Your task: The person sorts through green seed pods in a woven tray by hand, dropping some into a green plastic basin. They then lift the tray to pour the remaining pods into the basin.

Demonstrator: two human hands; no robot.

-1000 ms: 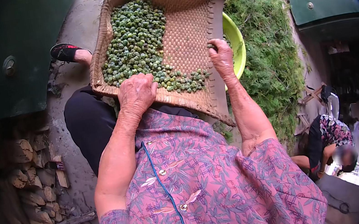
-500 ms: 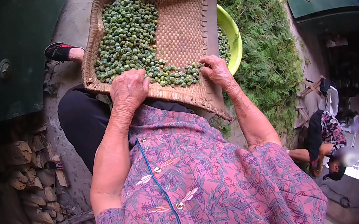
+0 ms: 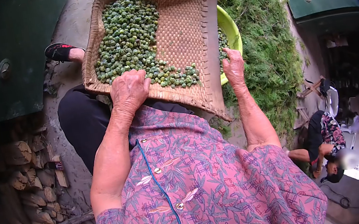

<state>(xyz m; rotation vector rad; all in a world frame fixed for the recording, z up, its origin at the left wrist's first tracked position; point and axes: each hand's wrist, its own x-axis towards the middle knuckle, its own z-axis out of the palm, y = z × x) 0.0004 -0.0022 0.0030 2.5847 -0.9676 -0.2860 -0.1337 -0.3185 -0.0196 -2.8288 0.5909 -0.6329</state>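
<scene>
A woven winnowing basket (image 3: 183,42) lies tilted across my lap. Small round green berry-like cones (image 3: 129,32) heap along its left side, with a thinner band at the near edge. My left hand (image 3: 129,90) is closed over the near rim, its fingertips hidden beside the cones. Beyond the basket's flat right edge, my right hand (image 3: 234,66) is over the near part of a yellow-green basin (image 3: 233,29). Its fingers are curled in, and whatever they hold is hidden. More of the same cones show in the basin, partly covered by the basket.
Cut green feathery branches (image 3: 263,40) cover the floor to the right. Split firewood (image 3: 39,191) is stacked at lower left beneath a dark green panel (image 3: 3,68). A person (image 3: 326,142) bends over at far right, near a wooden stool (image 3: 308,94).
My right hand has moved right, from the cones at the basket's edge to over the basin. The near band of cones is slightly shorter at its right end. My left hand stays put.
</scene>
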